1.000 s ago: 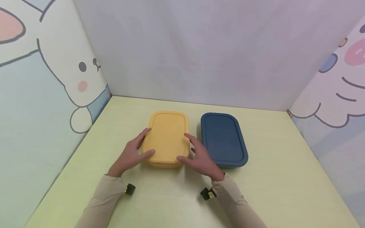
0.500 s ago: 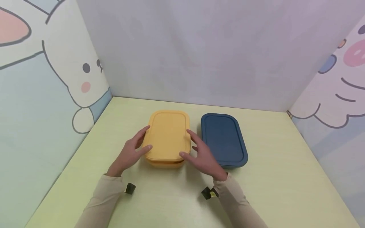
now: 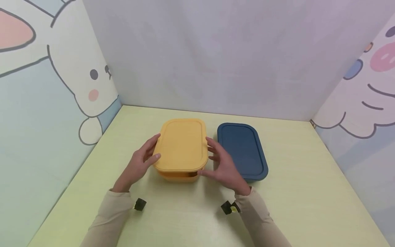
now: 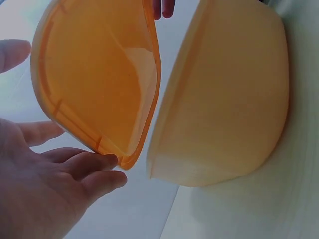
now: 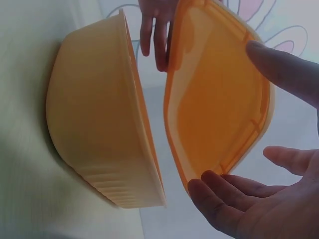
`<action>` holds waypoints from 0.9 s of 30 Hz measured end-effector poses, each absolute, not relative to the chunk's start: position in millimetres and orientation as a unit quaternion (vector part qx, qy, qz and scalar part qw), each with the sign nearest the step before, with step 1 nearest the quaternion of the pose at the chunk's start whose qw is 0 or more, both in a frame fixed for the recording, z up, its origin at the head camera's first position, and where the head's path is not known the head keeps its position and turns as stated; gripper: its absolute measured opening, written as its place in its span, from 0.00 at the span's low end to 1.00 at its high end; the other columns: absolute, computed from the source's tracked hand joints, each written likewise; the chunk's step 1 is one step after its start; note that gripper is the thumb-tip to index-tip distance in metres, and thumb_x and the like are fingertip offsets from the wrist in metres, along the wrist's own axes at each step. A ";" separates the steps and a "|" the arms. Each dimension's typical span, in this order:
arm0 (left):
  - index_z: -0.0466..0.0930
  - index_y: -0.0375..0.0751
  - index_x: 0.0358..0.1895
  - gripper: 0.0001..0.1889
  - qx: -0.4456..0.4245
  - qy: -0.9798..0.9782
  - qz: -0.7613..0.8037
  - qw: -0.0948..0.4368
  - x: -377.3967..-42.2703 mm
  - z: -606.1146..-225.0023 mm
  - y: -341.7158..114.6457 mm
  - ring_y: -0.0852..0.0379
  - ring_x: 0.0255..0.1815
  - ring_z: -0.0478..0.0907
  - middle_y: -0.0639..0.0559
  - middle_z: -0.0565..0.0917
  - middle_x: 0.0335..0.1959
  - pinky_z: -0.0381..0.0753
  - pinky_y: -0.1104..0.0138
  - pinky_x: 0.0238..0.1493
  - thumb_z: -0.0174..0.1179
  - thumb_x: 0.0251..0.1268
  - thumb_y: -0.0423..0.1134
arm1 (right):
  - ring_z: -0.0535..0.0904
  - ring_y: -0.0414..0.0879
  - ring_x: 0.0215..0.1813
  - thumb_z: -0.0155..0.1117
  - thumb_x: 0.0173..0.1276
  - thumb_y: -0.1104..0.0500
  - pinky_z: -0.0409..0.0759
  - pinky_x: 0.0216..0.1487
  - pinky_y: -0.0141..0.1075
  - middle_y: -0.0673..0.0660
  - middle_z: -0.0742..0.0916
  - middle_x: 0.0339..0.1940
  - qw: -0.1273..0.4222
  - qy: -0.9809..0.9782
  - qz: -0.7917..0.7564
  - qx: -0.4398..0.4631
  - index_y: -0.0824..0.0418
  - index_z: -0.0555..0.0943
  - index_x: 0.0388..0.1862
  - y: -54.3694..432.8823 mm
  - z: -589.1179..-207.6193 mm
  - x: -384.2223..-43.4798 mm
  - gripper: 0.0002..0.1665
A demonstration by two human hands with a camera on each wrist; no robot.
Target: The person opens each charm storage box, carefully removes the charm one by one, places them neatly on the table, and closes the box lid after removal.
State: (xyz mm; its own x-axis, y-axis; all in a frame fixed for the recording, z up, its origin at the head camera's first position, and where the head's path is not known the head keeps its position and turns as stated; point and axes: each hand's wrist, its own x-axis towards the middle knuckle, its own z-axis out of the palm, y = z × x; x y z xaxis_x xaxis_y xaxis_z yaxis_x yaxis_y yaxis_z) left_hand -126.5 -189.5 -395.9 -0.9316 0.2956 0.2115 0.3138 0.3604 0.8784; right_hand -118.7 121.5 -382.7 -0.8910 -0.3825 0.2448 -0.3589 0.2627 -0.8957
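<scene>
Grip: left hand [image 3: 139, 165] and right hand [image 3: 223, 167] pinch opposite sides of yellow lid [image 3: 182, 145], above yellow container [image 3: 177, 178], near-end gap showing. Container sits nearer left edge of desk [image 3: 299, 192] than right; navy lidded box [image 3: 242, 151] alongside.

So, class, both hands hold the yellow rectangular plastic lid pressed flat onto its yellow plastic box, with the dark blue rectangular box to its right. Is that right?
Not quite: the left hand and right hand hold the yellow lid raised above its yellow box, not pressed flat onto it; the left wrist view shows a clear gap.
</scene>
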 end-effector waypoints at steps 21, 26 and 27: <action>0.54 0.44 0.80 0.28 -0.209 -0.795 -0.549 0.151 -104.7 -376.5 -183.3 0.79 0.72 0.65 0.37 0.67 0.76 0.60 0.84 0.69 0.37 0.80 0.34 | 0.83 0.54 0.55 0.66 0.68 0.65 0.85 0.58 0.49 0.62 0.82 0.51 -0.107 0.800 -0.555 -0.203 0.62 0.70 0.70 120.2 -362.5 -119.0 0.31; 0.56 0.42 0.79 0.34 -0.220 -0.802 -0.514 0.210 -104.6 -378.2 -177.9 0.75 0.72 0.66 0.36 0.71 0.73 0.63 0.81 0.71 0.50 0.71 0.25 | 0.83 0.47 0.48 0.62 0.72 0.66 0.85 0.53 0.33 0.63 0.83 0.46 -0.116 0.793 -0.565 -0.197 0.64 0.74 0.64 119.8 -363.0 -119.5 0.22; 0.57 0.41 0.79 0.35 -0.222 -0.800 -0.510 0.224 -104.3 -378.2 -176.7 0.74 0.73 0.67 0.36 0.71 0.73 0.63 0.80 0.71 0.52 0.69 0.24 | 0.82 0.44 0.46 0.62 0.72 0.66 0.84 0.51 0.30 0.63 0.83 0.45 -0.116 0.789 -0.570 -0.197 0.65 0.75 0.63 119.9 -362.5 -119.6 0.21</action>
State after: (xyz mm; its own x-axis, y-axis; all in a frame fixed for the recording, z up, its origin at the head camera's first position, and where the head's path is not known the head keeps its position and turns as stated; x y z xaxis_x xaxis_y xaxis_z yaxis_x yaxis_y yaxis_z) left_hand -104.3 -176.7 -378.2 -0.8013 0.1271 0.5847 0.5835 0.3818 0.7167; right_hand -119.6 119.9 -362.5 -0.8957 -0.1781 0.4075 -0.4428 0.2718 -0.8544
